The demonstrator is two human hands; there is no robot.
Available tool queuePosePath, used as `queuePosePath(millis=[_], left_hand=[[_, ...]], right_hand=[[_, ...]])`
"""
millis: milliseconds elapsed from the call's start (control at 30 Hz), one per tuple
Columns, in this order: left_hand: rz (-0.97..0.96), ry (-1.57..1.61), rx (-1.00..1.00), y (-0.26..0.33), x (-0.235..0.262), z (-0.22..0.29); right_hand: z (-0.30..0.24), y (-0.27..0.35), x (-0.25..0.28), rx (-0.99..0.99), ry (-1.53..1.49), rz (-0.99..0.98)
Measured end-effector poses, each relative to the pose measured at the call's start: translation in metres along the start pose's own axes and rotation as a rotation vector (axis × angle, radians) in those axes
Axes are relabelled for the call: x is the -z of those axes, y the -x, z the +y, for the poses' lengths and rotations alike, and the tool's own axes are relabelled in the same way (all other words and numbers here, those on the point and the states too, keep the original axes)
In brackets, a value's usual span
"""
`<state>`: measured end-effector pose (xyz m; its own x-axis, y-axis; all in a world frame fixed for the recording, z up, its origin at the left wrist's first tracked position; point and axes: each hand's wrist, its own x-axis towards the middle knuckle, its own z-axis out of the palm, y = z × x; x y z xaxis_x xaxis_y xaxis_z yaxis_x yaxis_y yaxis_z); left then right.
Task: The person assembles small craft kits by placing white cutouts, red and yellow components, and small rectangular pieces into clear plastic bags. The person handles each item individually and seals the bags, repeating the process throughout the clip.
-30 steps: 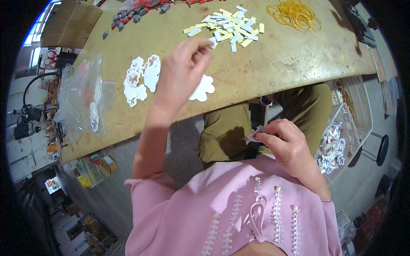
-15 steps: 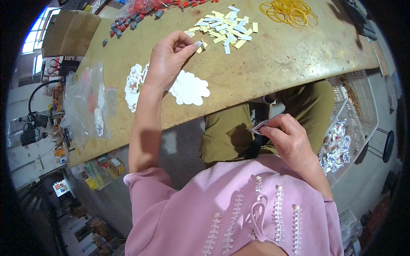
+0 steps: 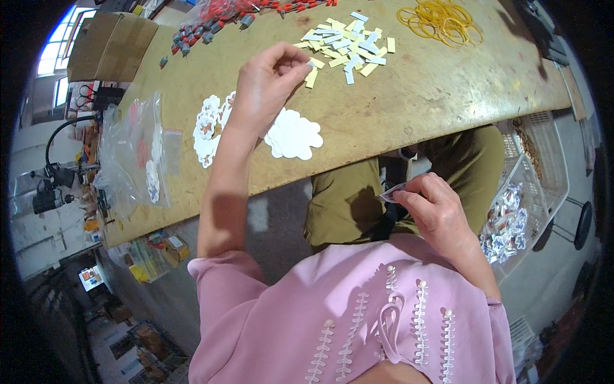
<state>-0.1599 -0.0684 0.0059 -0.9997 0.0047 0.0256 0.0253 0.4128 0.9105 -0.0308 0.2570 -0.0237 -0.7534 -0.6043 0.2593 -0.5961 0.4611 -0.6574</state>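
Over the table, my left hand (image 3: 268, 83) pinches a small pale strip between thumb and forefinger, at the left edge of a loose pile of yellow and light-blue strips (image 3: 348, 45). One yellow strip (image 3: 311, 78) lies just under those fingertips. Above my lap, my right hand (image 3: 438, 205) is closed on a small flat packet (image 3: 391, 192), shiny with some dark colour; its far part is covered by the fingers. White scallop-edged cutouts (image 3: 294, 134) lie stacked beside my left wrist. Left of that forearm are more cutouts with small printed figures (image 3: 206, 128).
Yellow rubber bands (image 3: 438, 22) lie at the table's far right. Red and grey small parts (image 3: 198, 35) sit at the far left, near a cardboard box (image 3: 109, 48). A clear plastic bag (image 3: 131, 153) rests on the left edge. White baskets (image 3: 543, 147) with wrapped pieces stand at right.
My left hand stays at the edge of the strip pile, its fingertips slightly shifted on the strip. My right hand keeps hold of the packet. The whole view has shifted a little.
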Motion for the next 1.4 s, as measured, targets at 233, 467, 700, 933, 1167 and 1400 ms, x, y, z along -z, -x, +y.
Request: queuePosePath(millis=[233,467,700,933,1167,1400], left_hand=[[-0.084,-0.311,-0.137,-0.023,0.005,-0.011],[0.002,-0.426,-0.060,-0.011,0.004,-0.009],[0.186,-0.946,-0.402,-0.003,0.011,-0.012],[0.019,-0.023,0.028,0.064,-0.018,0.037],[-0.266,-0.275,-0.332,0.125,-0.069,0.076],[-0.290,-0.272,-0.163,0.137,-0.073,0.071]], right_hand=[[0.000,-0.003,0.001,0.034,0.019,0.019],[0.003,0.003,0.001,0.023,0.022,0.091],[-0.003,0.000,0.009,0.056,0.033,0.132],[-0.006,-0.003,0.014,0.108,0.094,0.112],[-0.016,-0.009,0.011,0.179,0.097,0.134],[-0.016,-0.006,0.010,0.160,0.094,0.118]])
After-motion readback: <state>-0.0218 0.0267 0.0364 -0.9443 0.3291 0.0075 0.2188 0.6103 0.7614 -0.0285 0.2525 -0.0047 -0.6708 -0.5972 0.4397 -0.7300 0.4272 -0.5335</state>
